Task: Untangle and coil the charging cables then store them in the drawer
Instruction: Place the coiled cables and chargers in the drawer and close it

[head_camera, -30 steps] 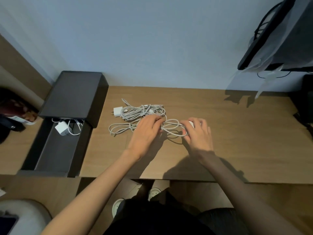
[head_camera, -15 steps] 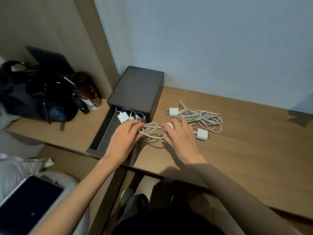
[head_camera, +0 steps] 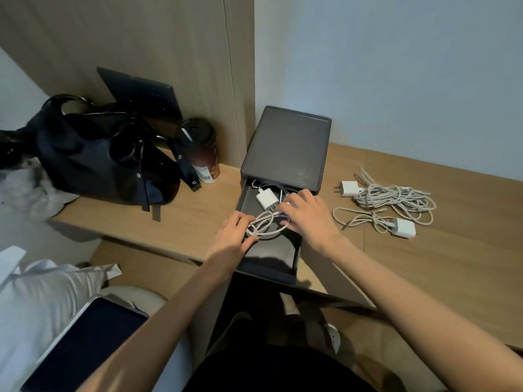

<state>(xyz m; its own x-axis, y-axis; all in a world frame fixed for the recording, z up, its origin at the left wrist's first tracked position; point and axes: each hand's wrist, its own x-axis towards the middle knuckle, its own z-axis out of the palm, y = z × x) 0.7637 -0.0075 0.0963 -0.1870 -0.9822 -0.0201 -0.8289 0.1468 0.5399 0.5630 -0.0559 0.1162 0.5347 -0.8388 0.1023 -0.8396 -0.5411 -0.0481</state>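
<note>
Coiled cable (head_camera: 266,225) is off the bench (head_camera: 424,267) now! A sec ago both hands were working it at the pile, half a sec ago it was mid-carry, and here it hangs right over the open drawer (head_camera: 266,274). Left hand (head_camera: 232,236) pinches the coil's near-left loops, fingers curled round them. Right hand (head_camera: 308,219) grips the far-right end, fingers folded over it. So both are grasping, nothing let go yet.

Coil looks just above the drawer floor, maybe touching, can't tell. Behind it, twds the back of the drawer, a white charger (head_camera: 264,199) w/ its cord already sits stored. So this is cable no. 2 going in, I'd say. Release is the next bit, and the loops could spring open once the hands let go, so it wants a gentle set-down.

Not done yet: the tangle (head_camera: 393,198) w/ two white adapters lies on the bench right of the drawer box (head_camera: 285,148), well apart from both hands. Roughly mid-task by my read.
</note>
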